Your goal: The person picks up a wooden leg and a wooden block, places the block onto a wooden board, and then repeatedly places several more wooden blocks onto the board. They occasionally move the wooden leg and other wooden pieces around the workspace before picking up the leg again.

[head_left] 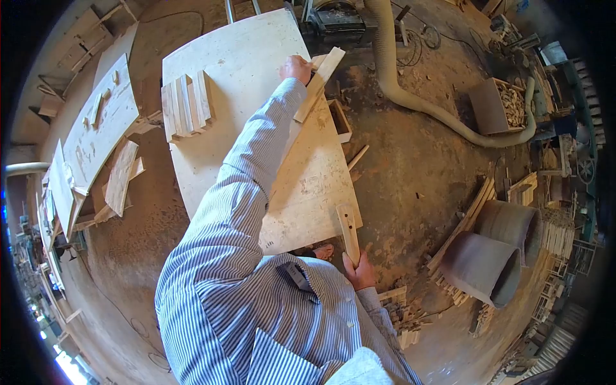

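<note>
My left hand (296, 68) reaches far across a pale plywood tabletop (237, 58), its fingers curled. What it grips is hidden; a small dark edge shows beside it. Right against that hand, a wooden strip (321, 83) lies slantwise over the table's right edge. Low on the right, near the table's front corner, my right hand (360, 269) is closed round the lower end of a tapered wooden piece (348, 232) with dark holes in its upper end. Several wooden blocks (186, 104) stand side by side at the table's left.
A thick hose (410, 102) runs from a motor (337, 22) across the floor to a box of wood scraps (491, 106). Two curved barrel-like shells (478, 266) lie at right beside wood strips. Another plywood table (102, 128) with offcuts stands at left.
</note>
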A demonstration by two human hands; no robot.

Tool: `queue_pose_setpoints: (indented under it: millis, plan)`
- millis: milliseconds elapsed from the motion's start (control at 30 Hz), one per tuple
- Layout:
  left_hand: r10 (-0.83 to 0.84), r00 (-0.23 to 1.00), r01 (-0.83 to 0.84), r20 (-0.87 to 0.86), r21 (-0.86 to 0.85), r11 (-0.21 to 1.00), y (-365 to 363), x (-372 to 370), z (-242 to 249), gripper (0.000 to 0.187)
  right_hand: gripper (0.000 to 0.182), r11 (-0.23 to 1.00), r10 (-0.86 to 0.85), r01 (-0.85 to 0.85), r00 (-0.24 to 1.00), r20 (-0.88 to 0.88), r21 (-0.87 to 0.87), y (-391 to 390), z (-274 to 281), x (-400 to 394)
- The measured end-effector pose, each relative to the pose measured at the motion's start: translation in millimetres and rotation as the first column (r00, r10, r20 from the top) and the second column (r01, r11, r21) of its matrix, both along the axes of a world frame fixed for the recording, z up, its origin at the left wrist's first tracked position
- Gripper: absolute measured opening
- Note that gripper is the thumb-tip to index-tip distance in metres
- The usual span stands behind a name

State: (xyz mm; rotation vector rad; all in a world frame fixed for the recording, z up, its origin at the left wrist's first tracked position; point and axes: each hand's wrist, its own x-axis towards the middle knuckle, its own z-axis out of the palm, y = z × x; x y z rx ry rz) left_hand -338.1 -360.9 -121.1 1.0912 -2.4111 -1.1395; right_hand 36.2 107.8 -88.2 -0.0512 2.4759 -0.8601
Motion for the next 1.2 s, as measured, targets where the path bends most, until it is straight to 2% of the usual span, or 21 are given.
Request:
queue_pose_setpoints:
  millis: [67,167,333,467,567,633,700,833,1000,1133,1200]
  plan:
    - [0.018,1.0,-0.019,-0.022,-0.016,1.0,3,3,1,0.021,0.061,1.0,0.005,-0.005,1.0,-0.02,-0.012,0,1,-1]
    - [0.009,0.998,-0.006,-0.055,0.04,0.999,2,5,1,0.022,0.06,0.997,0.025,-0.028,0.999,0.032,0.074,4,-3,-1]
    - [-0.043,0.996,0.043,-0.083,-0.01,0.999,-3,6,-4,0.022,0.062,0.995,0.06,-0.056,0.998,-0.035,0.084,14,-24,3]
    - [-0.018,0.997,0.022,-0.081,0.049,0.999,-2,8,-3,0.02,0.062,0.991,0.099,-0.095,0.994,-0.037,0.089,15,-30,4]
    - [0.017,0.995,-0.007,-0.103,0.097,0.995,0,6,0,0.02,0.062,0.997,0.039,-0.037,0.999,-0.037,0.068,6,-15,1]
    - [0.03,0.994,-0.018,-0.107,0.114,0.993,0,8,-1,0.02,0.071,0.987,0.06,-0.058,0.998,-0.005,0.148,2,-9,0]
    - [0.062,0.992,-0.041,-0.107,0.181,0.983,1,8,3,0.02,0.069,0.993,0.063,-0.058,0.997,-0.047,0.105,7,-21,4]
    - [0.073,0.987,-0.049,-0.144,0.167,0.985,3,8,0,0.021,0.06,0.992,0.095,-0.087,0.991,-0.097,0.087,12,-35,6]
    - [0.102,0.979,-0.086,-0.178,0.091,0.992,8,9,0,0.02,0.059,0.995,0.089,-0.082,0.986,-0.138,0.058,11,-41,7]
    - [0.092,0.976,-0.072,-0.195,0.105,0.992,8,11,3,0.022,0.059,0.998,0.069,-0.069,0.982,-0.174,0.004,11,-52,9]
    - [0.08,0.975,-0.077,-0.206,0.022,0.997,8,10,1,0.023,0.059,0.996,0.084,-0.077,0.979,-0.185,0.043,18,-69,11]
